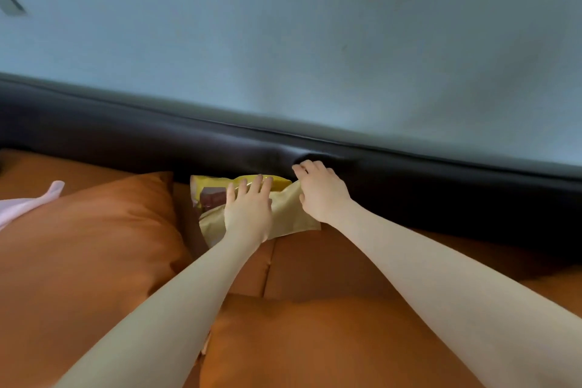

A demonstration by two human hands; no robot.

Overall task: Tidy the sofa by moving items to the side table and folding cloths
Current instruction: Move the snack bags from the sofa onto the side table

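The left hand (pixel 248 214) lies flat, fingers spread, on a crinkled tan paper bag (pixel 286 217) at the sofa's (pixel 330 264) smooth orange seat back, twelve o'clock; the right hand (pixel 321 192) pinches its upper corner; a glossy yellow snack packet (pixel 217 187) lies beneath; a plump orange cushion (pixel 88 239) sits at nine o'clock.

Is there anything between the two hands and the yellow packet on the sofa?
Nothing visible. The left hand already lies flat on the packet, and the right hand pinches its far corner by the dark backrest.
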